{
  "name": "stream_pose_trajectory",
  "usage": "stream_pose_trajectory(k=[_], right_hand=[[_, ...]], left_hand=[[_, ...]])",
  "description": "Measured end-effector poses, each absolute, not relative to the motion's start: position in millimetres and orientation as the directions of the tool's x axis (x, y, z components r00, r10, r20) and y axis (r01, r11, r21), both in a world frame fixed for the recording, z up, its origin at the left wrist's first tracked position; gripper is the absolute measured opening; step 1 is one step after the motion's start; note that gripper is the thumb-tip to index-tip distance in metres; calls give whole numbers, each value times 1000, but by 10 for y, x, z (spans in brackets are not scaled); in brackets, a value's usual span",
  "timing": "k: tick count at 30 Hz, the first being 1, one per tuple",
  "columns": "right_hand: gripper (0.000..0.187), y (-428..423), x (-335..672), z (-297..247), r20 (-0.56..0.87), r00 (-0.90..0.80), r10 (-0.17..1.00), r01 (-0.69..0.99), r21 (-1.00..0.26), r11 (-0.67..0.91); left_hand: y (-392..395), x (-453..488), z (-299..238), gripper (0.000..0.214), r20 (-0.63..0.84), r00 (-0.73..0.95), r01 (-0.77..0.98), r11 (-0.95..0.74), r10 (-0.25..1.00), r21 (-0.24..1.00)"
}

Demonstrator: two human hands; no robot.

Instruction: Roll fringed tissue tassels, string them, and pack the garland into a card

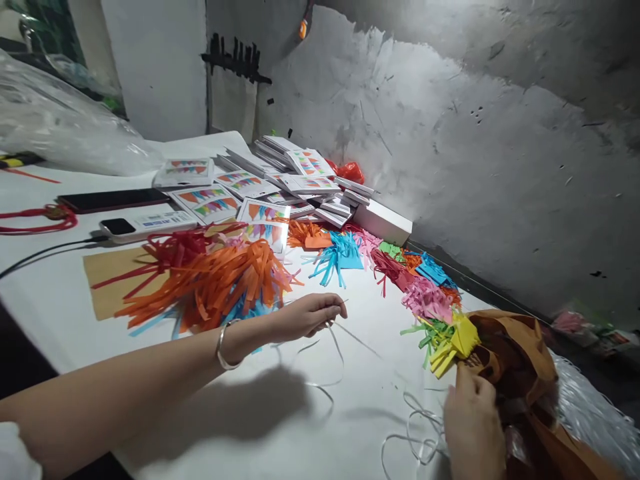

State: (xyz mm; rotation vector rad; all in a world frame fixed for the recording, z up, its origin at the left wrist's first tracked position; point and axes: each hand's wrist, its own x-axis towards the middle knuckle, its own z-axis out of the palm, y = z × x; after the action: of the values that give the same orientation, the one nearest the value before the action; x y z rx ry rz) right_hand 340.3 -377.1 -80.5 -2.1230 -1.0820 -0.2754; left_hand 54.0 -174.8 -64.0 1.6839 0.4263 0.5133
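My left hand (pixel 309 315) reaches across the white table (pixel 250 413) with its fingers pinched on a thin white ribbon (pixel 334 347) that loops down over the tabletop. A silver bangle sits on that wrist. My right hand (pixel 473 420) is at the lower right, fingers closed on the edge of a brown bag (pixel 520 353). A yellow fringed paper piece (pixel 457 343) lies right above that hand, touching the bag's opening. More white ribbon (pixel 413 427) curls on the table beside my right hand.
A heap of orange, red and blue paper fringes (pixel 210 280) lies on brown card at left. Coloured fringe pieces (pixel 425 293) run along the wall. Stacked white packets (pixel 300 177), two phones (pixel 135 223), a red cord (pixel 40 220) and a clear plastic bag (pixel 65 127) sit further back.
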Motion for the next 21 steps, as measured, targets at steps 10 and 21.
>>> stream_pose_trajectory(k=[10,21], right_hand=[[38,-3429,2155,-895,43,236,971,266,-964,-22],[46,-3475,2314,-967,-76,497,865,-163,-987,6]], left_hand=[[-1908,788,-665,28,187,773,36,-337,605,941],[-2533,679,-794,35,-9,914,29,-45,406,999]])
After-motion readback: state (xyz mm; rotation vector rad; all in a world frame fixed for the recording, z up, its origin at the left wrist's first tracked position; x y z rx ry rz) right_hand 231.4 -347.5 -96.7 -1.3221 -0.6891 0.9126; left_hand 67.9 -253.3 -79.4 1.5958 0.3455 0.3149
